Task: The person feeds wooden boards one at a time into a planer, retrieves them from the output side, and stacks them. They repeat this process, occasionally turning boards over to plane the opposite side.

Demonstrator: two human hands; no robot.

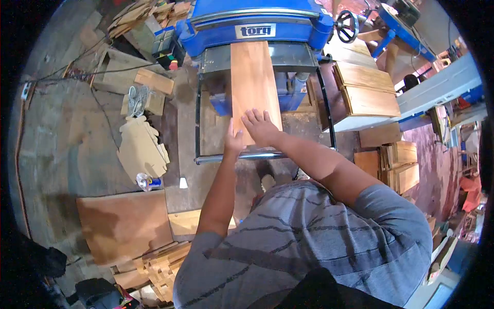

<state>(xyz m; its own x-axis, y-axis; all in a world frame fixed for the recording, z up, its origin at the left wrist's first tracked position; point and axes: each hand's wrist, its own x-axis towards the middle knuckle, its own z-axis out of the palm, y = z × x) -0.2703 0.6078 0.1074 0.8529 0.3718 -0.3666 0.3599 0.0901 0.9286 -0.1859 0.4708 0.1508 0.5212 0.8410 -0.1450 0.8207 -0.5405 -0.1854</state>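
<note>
A long wooden board (253,77) runs lengthwise into the blue thickness planer (288,38). Its far end is out of sight under the machine's housing. At the near left corner, my left hand (234,140) grips the board's edge, thumb toward the top face and other fingers along the side. My right hand (261,127) lies flat on the board's top near the close end, fingers spread. Beneath the board are the planer's grey bed (293,56) and, closer to me, a metal roller bar (206,159) on a black frame.
Stacked boards (368,90) stand to the right of the planer, with more wood pieces (401,165) on the floor. A handwheel (347,27) juts from the machine's right side. Flattened cardboard (141,147), a brown sheet (123,224) and loose cables lie at left.
</note>
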